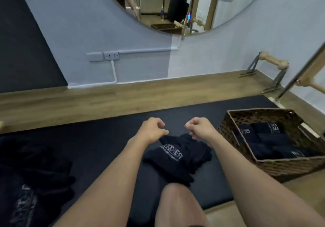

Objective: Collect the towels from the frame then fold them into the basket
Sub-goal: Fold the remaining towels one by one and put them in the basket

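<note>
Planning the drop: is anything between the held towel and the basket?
Nothing visible does. The left hand and right hand pinch the towel; the basket stands open to its right, with only bare mat between them.

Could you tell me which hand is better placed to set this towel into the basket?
Probably the right: the right hand pinches the towel like the left hand, but lies nearer the basket.

One left hand (151,129), one right hand (200,128), one held towel (177,158), one basket (284,167), one mirror (154,3).
</note>
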The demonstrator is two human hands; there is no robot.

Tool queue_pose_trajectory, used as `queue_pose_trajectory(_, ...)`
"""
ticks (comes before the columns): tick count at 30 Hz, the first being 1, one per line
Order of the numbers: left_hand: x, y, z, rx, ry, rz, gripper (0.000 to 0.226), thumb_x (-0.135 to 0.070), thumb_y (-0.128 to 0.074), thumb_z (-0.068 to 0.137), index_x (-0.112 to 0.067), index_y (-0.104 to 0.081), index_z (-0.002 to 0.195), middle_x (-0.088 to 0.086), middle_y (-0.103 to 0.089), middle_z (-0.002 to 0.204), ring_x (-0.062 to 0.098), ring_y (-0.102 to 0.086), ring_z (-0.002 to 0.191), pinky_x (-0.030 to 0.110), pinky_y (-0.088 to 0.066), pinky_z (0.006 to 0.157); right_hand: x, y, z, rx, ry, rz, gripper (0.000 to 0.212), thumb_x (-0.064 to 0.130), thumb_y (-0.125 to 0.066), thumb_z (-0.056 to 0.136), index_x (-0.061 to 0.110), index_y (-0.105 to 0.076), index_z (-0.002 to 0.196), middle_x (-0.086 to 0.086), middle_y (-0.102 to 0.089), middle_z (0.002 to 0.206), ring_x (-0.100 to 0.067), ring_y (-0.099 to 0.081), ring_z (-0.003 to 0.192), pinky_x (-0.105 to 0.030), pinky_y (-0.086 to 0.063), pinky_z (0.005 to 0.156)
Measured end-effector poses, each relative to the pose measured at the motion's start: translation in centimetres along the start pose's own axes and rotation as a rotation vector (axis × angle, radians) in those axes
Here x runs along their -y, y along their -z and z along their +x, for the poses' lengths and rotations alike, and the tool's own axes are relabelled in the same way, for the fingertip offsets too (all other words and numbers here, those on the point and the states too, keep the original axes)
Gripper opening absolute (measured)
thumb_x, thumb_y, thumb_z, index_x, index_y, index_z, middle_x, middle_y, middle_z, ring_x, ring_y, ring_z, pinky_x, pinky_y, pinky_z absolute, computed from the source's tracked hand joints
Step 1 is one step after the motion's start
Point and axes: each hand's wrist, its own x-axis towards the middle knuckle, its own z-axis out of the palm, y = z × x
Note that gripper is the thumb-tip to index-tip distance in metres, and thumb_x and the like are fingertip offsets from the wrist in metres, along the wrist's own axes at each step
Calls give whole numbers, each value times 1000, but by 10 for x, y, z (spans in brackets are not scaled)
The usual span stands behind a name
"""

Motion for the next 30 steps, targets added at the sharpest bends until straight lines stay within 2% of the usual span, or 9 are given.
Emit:
queue_pose_trajectory(4, 32, -53, 42, 20, 103, 67, 25, -25, -74, 84, -22, -66, 107, 1, -66, 108, 21, -63, 100, 37, -51, 93, -63, -25, 23, 48, -98, -96, 15, 9, -59, 89, 14, -66, 76, 1, -65, 72, -15, -59, 66, -29, -51, 58)
queue_pose_trajectory(7, 72, -86, 67, 110, 202, 249, 26, -19, -70, 84, -26, -63, 108, 3, -65, 116, 24, -62, 105, 39, -51, 94, -103, -49, 39, 235, -180, -261, 11, 13, -64, 89, 17, -66, 79, 4, -63, 74, -13, -59, 69, -21, -46, 52)
queue_pose_trajectory(8, 86, -97, 72, 148, 234, 316, 27, -17, -67, 86, -27, -62, 110, 3, -63, 119, 25, -61, 106, 38, -50, 94, -116, -58, 43, 320, -218, -339, 4, 17, -66, 90, 16, -67, 86, 4, -63, 79, -15, -60, 74, -21, -46, 55)
queue_pose_trajectory(11, 118, -124, 86, 244, 287, 457, 36, -12, -58, 92, -25, -54, 126, 5, -51, 132, 28, -54, 116, 40, -47, 94, -150, -86, 48, 498, -335, -561, 23, 31, -71, 88, 11, -63, 96, -5, -62, 97, -22, -61, 93, -28, -47, 68)
queue_pose_trajectory(16, 143, -149, 107, 179, 295, 593, 76, -6, -60, 88, -21, -17, 148, 13, -14, 153, 33, -46, 119, 40, -41, 77, -176, -122, 52, 443, -438, -758, 70, 31, -78, 81, 5, -38, 131, -14, -55, 130, -33, -54, 120, -38, -48, 87)
queue_pose_trajectory(19, 150, -150, 116, 183, 324, 625, 90, -9, -65, 88, -22, -5, 154, 13, -22, 150, 31, -51, 117, 40, -44, 80, -180, -131, 56, 420, -377, -798, 53, 10, -67, 88, 3, -37, 132, -19, -54, 131, -37, -54, 121, -41, -48, 90)
queue_pose_trajectory(24, 146, -130, 119, 101, 218, 686, 35, -23, -56, 94, -15, -56, 128, 10, -47, 130, 30, -45, 120, 40, -40, 96, -165, -123, 58, 345, -358, -481, 18, 15, -61, 88, 11, -59, 105, -11, -65, 105, -29, -65, 94, -34, -54, 81)
queue_pose_trajectory(27, 134, -95, 114, -34, 162, 480, 24, -29, -48, 99, -18, -68, 107, 8, -58, 114, 31, -46, 114, 42, -34, 94, -114, -101, 64, 176, -345, -14, 16, 7, -48, 92, 18, -59, 94, -5, -58, 70, -20, -59, 51, -36, -58, 57)
queue_pose_trajectory(30, 108, -44, 108, -233, 97, 274, 30, -23, -39, 103, -8, -62, 91, 9, -62, 92, 32, -56, 95, 42, -40, 83, -45, -64, 66, 67, -159, 294, 28, -1, -43, 92, 11, -66, 84, -7, -52, 56, -18, -53, 44, -30, -56, 52)
